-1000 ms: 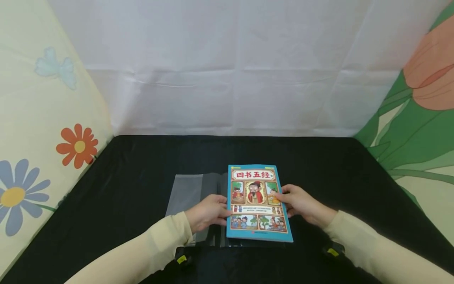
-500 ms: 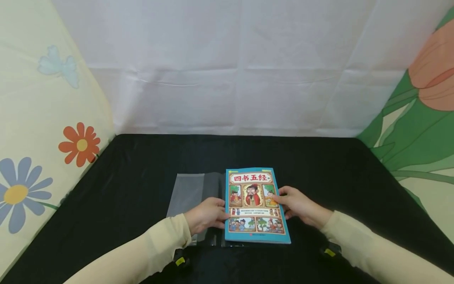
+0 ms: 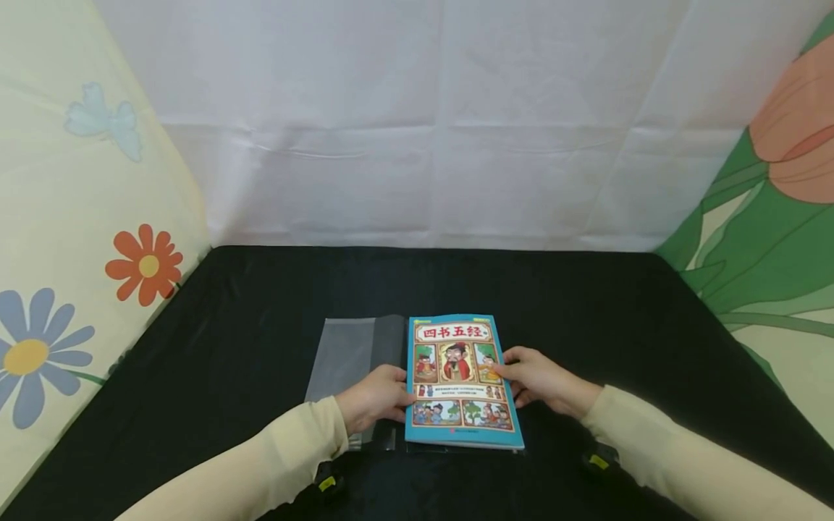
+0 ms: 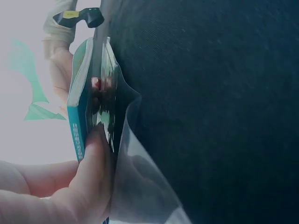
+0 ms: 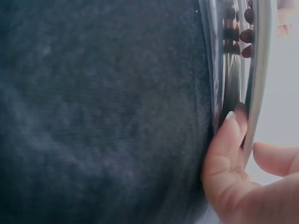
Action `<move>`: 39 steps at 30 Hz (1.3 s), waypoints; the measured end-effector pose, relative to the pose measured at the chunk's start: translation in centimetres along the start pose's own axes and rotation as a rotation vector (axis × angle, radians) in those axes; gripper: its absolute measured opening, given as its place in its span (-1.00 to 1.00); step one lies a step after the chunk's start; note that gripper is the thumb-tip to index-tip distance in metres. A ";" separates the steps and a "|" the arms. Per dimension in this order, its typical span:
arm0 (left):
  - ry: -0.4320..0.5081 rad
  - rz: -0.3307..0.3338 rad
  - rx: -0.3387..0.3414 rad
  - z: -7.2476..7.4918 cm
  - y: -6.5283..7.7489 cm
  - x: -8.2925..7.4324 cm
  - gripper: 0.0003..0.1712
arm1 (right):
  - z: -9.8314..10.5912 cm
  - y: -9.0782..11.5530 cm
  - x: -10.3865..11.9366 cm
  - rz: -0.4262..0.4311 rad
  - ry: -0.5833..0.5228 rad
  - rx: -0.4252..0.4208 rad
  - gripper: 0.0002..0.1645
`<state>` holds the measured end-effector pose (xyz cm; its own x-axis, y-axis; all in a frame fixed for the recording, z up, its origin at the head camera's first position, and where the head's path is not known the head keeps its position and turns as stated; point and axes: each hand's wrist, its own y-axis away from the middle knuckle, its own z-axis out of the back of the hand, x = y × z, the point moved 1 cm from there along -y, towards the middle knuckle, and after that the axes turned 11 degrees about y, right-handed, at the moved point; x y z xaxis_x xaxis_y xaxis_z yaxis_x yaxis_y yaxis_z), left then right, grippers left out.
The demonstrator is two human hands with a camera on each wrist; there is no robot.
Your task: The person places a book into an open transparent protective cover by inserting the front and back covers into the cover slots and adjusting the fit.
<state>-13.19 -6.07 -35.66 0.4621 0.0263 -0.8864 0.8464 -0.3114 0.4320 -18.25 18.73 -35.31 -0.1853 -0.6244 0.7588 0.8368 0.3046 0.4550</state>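
Observation:
A blue-bordered picture book (image 3: 459,391) with red Chinese title characters is held face up, just over the right part of a clear plastic book cover (image 3: 342,351). My left hand (image 3: 376,398) grips its spine edge, thumb on top and fingers beneath, as the left wrist view shows at the spine (image 4: 77,133). On the opposite edge, my right hand (image 3: 544,380) pinches the book between thumb and fingers. In the right wrist view the page edge (image 5: 261,70) stands apart from the shiny plastic below, with fingertips in that gap. The cover's left flap lies spread flat.
A black cloth (image 3: 293,289) covers the table. White fabric (image 3: 430,145) hangs behind it, and flower-printed panels (image 3: 148,266) flank both sides. Each wrist carries a small dark device with a yellow mark (image 3: 599,462).
Both hands have carried the book slightly left and toward the person, lowering it over the plastic cover. The cover's left flap has stayed in place.

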 end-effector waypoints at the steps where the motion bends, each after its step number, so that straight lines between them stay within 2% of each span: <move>1: -0.008 0.000 0.000 0.0 0.0 0.0 -0.74 | 0.0 0.0 0.0 -0.002 0.006 0.001 -0.61; 8: -0.091 -0.030 0.004 0.2 0.5 -0.2 -0.71 | -0.2 -0.2 0.2 -0.020 0.033 -0.004 -0.64; 17: -0.176 -0.076 -0.006 1.0 1.4 -0.6 -0.38 | -0.2 -0.5 0.2 -0.016 0.051 -0.013 -0.70; 23: -0.189 -0.077 -0.020 1.3 1.7 -0.7 -0.36 | -0.2 -0.5 0.4 0.001 0.089 -0.004 -0.71; 28: -0.214 -0.106 -0.015 1.6 2.1 -1.0 -0.39 | -0.2 -0.4 0.5 0.001 0.099 0.004 -0.71; 34: -0.250 -0.161 -0.022 3.3 1.8 -1.8 -0.49 | -0.2 -0.5 0.4 0.005 0.111 0.001 -0.70; 39: -0.334 -0.184 -0.073 5.1 1.4 -2.2 -0.44 | -0.1 -0.6 0.4 -0.007 0.115 -0.004 -0.69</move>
<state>-14.41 -11.38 -33.94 0.1991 -0.2389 -0.9504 0.9293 -0.2618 0.2605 -18.74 18.24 -35.36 -0.1314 -0.7049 0.6970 0.8376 0.2971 0.4585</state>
